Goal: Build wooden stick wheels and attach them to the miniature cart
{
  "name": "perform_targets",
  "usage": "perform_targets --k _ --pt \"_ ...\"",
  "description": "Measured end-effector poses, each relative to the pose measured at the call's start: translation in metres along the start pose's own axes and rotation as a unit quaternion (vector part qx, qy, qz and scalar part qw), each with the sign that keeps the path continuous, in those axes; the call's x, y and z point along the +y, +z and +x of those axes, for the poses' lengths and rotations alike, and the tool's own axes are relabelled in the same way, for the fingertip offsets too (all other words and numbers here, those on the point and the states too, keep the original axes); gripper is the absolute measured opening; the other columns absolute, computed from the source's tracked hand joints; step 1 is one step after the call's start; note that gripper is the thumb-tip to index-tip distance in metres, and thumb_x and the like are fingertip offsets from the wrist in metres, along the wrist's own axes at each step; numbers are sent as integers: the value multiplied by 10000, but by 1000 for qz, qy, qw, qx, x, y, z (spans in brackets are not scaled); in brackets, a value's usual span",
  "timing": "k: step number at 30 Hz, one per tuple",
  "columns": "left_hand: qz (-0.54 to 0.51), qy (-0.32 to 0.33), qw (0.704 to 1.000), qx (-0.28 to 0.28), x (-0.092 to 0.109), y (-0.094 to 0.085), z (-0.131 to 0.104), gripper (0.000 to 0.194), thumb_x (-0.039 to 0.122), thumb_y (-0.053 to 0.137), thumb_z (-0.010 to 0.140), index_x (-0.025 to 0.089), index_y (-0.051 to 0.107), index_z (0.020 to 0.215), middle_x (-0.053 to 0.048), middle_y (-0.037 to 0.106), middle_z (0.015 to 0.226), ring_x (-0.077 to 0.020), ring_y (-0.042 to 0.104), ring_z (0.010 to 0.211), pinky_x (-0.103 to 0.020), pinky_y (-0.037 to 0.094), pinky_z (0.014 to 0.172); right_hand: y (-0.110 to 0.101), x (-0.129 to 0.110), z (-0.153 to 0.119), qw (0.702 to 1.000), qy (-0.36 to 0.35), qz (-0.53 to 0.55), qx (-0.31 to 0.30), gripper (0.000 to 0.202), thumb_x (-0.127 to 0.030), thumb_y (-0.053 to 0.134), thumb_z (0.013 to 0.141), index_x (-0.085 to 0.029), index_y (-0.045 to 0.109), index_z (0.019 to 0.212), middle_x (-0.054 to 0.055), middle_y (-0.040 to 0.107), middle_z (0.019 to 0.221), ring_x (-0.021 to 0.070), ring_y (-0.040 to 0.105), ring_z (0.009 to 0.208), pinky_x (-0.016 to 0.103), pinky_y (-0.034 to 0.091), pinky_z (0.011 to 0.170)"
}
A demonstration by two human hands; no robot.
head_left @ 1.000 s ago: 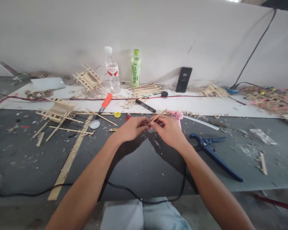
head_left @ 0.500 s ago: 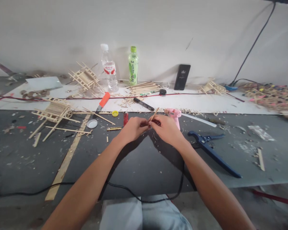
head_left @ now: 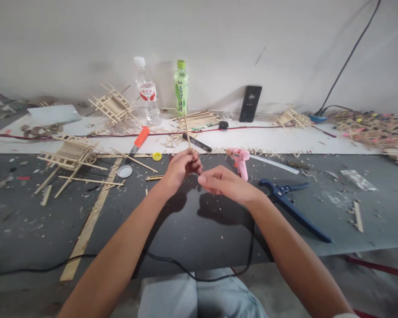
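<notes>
My left hand (head_left: 182, 170) is closed around a thin wooden stick (head_left: 187, 132), which rises nearly upright, leaning slightly left, above the fingers. Close by on the right is my right hand (head_left: 223, 181), its thumb and fingertips drawn together near the left fingertips. Whether it pinches anything small cannot be made out. Just beyond the right hand, a pink hot glue gun (head_left: 241, 162) with a long glue stick (head_left: 275, 164) rests on the dark table. A black marker (head_left: 197, 142) lies behind the hands.
Small wooden stick carts (head_left: 68, 154) stand at left. An orange-handled knife (head_left: 141, 138), two bottles (head_left: 181, 90), a pile of sticks (head_left: 199, 120) and a phone (head_left: 250, 104) are at the back. Blue cutters (head_left: 295, 210) lie at right; a black cable (head_left: 172, 261) crosses the front.
The stick has moved left and turned more upright in my left hand. My right hand has come off the stick and drawn slightly towards me.
</notes>
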State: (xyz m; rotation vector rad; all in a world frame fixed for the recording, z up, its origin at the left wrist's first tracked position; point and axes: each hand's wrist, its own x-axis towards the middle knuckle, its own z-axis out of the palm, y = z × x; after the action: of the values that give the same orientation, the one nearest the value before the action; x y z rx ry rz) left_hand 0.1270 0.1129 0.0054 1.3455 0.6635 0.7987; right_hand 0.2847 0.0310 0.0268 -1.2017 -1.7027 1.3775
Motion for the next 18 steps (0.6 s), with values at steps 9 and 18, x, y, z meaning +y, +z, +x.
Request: perform_targets --k 9,18 --pt "-127 -67 989 -31 36 14 -25 89 300 485 767 247 413 767 81 173 568 -107 210 424 -250 289 429 8 0 2 986 -22 139 89 481 -688 615 919 -208 656 904 57 771 842 192 762 746 299 604 703" --pt "-15 -23 999 -45 47 -25 -23 101 276 625 940 179 647 922 3 616 745 -105 553 641 -240 397 604 10 5 7 945 -63 32 318 243 -456 681 919 -215 691 952 -53 568 628 119 548 521 264 436 503"
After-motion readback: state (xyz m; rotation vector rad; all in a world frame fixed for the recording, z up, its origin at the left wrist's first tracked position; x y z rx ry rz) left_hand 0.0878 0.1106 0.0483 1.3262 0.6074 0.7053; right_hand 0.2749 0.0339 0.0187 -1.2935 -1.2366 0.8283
